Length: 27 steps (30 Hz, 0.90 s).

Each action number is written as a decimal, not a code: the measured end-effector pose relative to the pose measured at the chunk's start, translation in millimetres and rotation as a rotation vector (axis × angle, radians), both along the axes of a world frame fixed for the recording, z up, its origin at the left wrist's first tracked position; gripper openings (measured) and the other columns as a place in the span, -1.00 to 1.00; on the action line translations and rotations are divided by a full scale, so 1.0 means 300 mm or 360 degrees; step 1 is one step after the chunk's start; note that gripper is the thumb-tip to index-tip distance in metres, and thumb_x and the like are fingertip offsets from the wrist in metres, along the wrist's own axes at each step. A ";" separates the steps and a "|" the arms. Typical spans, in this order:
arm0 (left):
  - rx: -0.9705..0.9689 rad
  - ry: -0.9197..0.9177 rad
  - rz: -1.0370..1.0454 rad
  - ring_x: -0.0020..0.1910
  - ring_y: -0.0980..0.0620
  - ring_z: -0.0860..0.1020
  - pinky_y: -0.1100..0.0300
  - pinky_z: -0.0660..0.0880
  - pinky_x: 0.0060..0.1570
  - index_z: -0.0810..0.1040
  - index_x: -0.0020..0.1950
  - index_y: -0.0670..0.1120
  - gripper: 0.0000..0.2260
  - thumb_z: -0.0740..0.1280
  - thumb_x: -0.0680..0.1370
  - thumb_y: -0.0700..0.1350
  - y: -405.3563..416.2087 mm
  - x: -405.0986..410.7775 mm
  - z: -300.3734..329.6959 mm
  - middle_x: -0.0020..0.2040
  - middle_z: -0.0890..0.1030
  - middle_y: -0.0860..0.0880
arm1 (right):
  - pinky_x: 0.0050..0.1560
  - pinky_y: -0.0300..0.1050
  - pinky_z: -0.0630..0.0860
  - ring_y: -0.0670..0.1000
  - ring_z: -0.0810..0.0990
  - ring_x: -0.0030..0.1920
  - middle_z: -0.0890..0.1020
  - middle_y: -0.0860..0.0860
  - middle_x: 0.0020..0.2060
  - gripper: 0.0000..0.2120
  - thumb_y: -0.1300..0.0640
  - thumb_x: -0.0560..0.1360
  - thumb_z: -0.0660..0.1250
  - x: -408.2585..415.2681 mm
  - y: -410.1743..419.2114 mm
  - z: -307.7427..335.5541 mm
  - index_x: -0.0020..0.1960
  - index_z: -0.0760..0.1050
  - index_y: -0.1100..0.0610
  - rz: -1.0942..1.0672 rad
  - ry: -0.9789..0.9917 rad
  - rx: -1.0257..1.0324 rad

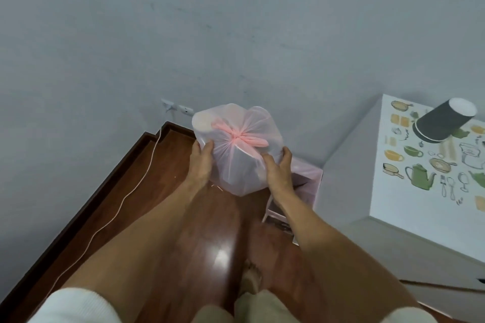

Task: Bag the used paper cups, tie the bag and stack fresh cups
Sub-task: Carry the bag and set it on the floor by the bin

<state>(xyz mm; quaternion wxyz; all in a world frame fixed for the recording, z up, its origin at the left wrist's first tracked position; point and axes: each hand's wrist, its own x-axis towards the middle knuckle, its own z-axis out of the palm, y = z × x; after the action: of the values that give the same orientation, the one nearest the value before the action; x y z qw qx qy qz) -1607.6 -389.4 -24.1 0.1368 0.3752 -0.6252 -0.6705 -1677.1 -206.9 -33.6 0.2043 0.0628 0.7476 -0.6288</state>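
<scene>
- bag [237, 155] sits mid-frame, held in the air above the wood floor [168, 191], its mouth gathered shut by a pink tie [240, 137]. cup shapes show faintly through the thin film.
- left hand [200, 162] presses flat on the bag's left side; right hand [279, 169] presses on the right side. both are wrapped onto the bag, palms in, fingers spread; neither holds the tie.
- pink bin [308, 178] stands just right of and below the bag, partly hidden behind the right hand and forearm.
- dark cup [443, 120] lies tilted, mouth down-left, on the table [409, 165] at the right edge of the frame, well apart from the bag.
- risk: the bag is held only by side pressure on slick film. if either palm eases, it may slip and drop to the floor.
- risk: squeezing harder could crush the cups inside or push a rim through the thin film.
- risk: cannot tell how tight the knot is; if loose, a tip of the bag could spill cups.
- risk: white cord [126, 196] trails across the floor at left; a step that way could snag it.
- risk: the tilted dark cup may roll toward the table edge if the table is bumped.
- judgement: bagging and tying look done; stacking of fresh cups not yet begun.
</scene>
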 end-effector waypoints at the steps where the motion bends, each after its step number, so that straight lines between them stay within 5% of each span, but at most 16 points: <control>1: 0.0015 -0.0001 -0.0035 0.30 -0.09 0.58 -0.19 0.48 0.37 0.39 0.53 -0.06 -0.57 0.23 0.66 -0.02 -0.024 -0.036 -0.039 0.34 0.59 -0.06 | 0.31 -0.04 0.36 0.09 0.44 0.36 0.40 -0.02 0.44 -0.25 -0.14 0.47 0.38 -0.032 -0.022 -0.043 0.56 0.12 -0.06 -0.0037 -0.0014 0.0020; 6: 0.0107 -0.0074 -0.0081 0.31 -0.09 0.57 -0.19 0.47 0.38 0.37 0.54 -0.03 -0.57 0.27 0.67 -0.04 -0.126 -0.185 -0.306 0.37 0.57 -0.05 | 0.36 0.10 0.43 0.09 0.51 0.27 0.50 -0.04 0.29 -0.30 -0.11 0.46 0.41 -0.150 -0.110 -0.327 0.51 0.22 -0.03 -0.0161 -0.0103 0.0070; 12: 0.0091 -0.0123 -0.0057 0.27 -0.08 0.59 -0.13 0.48 0.37 0.41 0.49 -0.11 -0.59 0.32 0.64 -0.09 -0.235 -0.348 -0.828 0.33 0.60 -0.09 | 0.27 -0.12 0.38 0.04 0.48 0.32 0.50 -0.03 0.34 -0.37 0.01 0.52 0.39 -0.245 -0.244 -0.856 0.55 0.29 0.03 -0.0347 -0.0072 0.0105; 19: 0.0147 -0.0215 -0.0146 0.30 -0.10 0.57 -0.22 0.48 0.35 0.38 0.51 -0.01 -0.53 0.35 0.61 -0.01 -0.300 -0.422 -1.475 0.36 0.57 -0.05 | -0.07 -0.11 0.45 -0.02 0.53 -0.06 0.53 0.02 0.16 -0.42 0.01 0.45 0.37 -0.289 -0.348 -1.481 0.43 0.33 0.06 -0.0637 -0.0285 0.0079; 24: 0.0180 -0.0380 -0.0151 0.38 -0.17 0.51 -0.23 0.45 0.37 0.31 0.56 -0.05 -0.39 0.41 0.57 0.06 -0.317 -0.448 -1.842 0.46 0.49 -0.10 | 0.03 -0.04 0.42 0.10 0.51 0.05 0.52 0.09 0.17 -0.50 0.10 0.49 0.32 -0.306 -0.379 -1.825 0.41 0.35 0.13 -0.0771 -0.0349 0.0124; 27: 0.0296 -0.0481 -0.0053 0.25 -0.20 0.57 -0.20 0.56 0.22 0.33 0.47 -0.10 -0.42 0.44 0.55 0.05 -0.323 -0.464 -1.991 0.34 0.53 -0.16 | 0.04 0.03 0.53 0.13 0.53 0.05 0.51 0.13 0.14 -0.54 0.13 0.47 0.35 -0.302 -0.386 -1.954 0.33 0.36 0.16 -0.0819 -0.0360 0.0200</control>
<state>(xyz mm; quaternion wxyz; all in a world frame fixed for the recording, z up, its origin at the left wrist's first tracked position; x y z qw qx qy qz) -1746.8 -486.3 -621.5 -0.0051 0.4723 -0.5802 -0.6636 -1767.7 -322.8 -619.7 0.1158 0.3327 0.7172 -0.6013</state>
